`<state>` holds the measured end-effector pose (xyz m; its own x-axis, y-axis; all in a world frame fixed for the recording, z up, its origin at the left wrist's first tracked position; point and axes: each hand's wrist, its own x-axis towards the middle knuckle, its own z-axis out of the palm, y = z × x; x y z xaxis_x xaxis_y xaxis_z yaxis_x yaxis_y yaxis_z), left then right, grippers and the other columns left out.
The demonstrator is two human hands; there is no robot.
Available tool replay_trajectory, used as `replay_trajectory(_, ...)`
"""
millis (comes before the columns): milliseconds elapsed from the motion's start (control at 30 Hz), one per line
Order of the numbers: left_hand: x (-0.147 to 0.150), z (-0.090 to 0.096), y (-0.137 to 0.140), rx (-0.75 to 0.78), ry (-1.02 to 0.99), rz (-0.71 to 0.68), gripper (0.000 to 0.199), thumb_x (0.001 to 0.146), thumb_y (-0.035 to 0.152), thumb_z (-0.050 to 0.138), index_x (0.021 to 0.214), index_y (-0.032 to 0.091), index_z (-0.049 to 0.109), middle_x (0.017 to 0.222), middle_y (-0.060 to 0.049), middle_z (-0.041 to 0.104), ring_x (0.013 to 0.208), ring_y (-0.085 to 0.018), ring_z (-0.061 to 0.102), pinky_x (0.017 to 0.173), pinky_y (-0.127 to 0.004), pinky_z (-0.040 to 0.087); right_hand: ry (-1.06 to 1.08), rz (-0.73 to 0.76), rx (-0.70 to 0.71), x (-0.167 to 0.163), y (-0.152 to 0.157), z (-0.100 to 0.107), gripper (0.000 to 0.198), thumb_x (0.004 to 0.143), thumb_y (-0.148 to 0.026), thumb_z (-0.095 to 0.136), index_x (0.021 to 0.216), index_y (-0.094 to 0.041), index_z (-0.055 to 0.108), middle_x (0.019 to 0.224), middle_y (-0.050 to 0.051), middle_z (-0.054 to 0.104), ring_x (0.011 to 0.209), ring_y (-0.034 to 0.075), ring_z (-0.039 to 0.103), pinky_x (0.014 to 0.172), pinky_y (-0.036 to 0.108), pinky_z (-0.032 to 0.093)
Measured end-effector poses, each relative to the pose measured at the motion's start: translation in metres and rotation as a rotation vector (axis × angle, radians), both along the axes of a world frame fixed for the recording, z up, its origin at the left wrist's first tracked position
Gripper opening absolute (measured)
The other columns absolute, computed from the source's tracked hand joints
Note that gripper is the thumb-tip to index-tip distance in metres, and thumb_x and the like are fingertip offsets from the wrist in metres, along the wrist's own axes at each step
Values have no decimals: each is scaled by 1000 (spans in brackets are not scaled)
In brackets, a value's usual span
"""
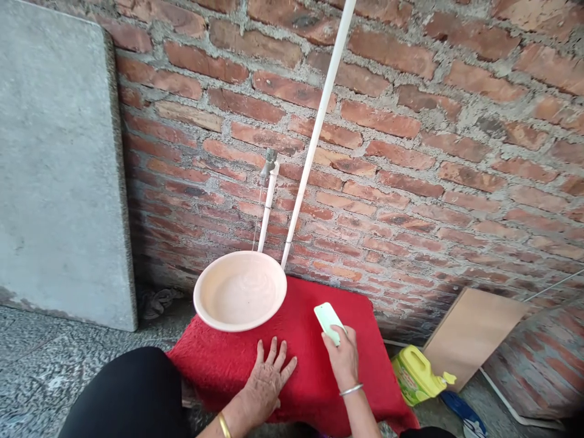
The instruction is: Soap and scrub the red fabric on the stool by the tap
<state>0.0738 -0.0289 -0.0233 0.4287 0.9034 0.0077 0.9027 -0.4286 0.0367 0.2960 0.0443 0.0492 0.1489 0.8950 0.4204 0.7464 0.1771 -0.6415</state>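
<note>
My right hand (343, 354) grips a pale green scrubbing brush (327, 314) by its near end. Only the brush's flat back, with a small hole at the far end, is visible; its underside is hidden against or just above a red plush cloth (219, 359). The cloth is draped over a low support. My left hand (268, 378) lies on the cloth with its fingers spread, holding nothing. Beyond it, at the cloth's far left, stands a pale pink basin (249, 295) with water in it. A thin stream falls into the basin from a tap (268, 164).
A white pipe (317, 134) slants up the brick wall (392, 158). At the left leans a grey slab (59, 164). Right of the cloth are a yellow jug (417, 375), a brown board (477, 331) and a blue slipper (462, 410). My knee (130, 395) is at lower left.
</note>
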Motion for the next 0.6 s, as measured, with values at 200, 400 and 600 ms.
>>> replay_trajectory(200, 0, -15, 8, -52, -27, -3, 108, 65, 59, 79, 154, 39, 22, 163, -17, 18, 146, -52, 11, 104, -85, 3, 6, -54, -22, -1, 43, 1, 40, 69, -61, 63, 88, -26, 73, 96, 6, 58, 93, 24, 61, 90, 38, 50)
replay_trajectory(400, 4, -13, 11, -94, -38, -11, 109, 64, 57, 80, 154, 38, 22, 163, -17, 17, 146, -52, 10, 103, -86, 4, 54, -395, -96, 78, 33, 16, 65, 68, -77, 49, 87, -20, 72, 70, 5, 52, 85, 33, 58, 80, 52, 49)
replay_trajectory(600, -5, -12, 9, -102, -26, 5, 109, 65, 57, 80, 153, 40, 18, 164, -16, 16, 146, -51, 11, 106, -84, 4, 103, -228, -12, 68, -32, -15, 58, 73, -74, 56, 91, -22, 73, 95, 9, 61, 89, 29, 64, 82, 42, 54)
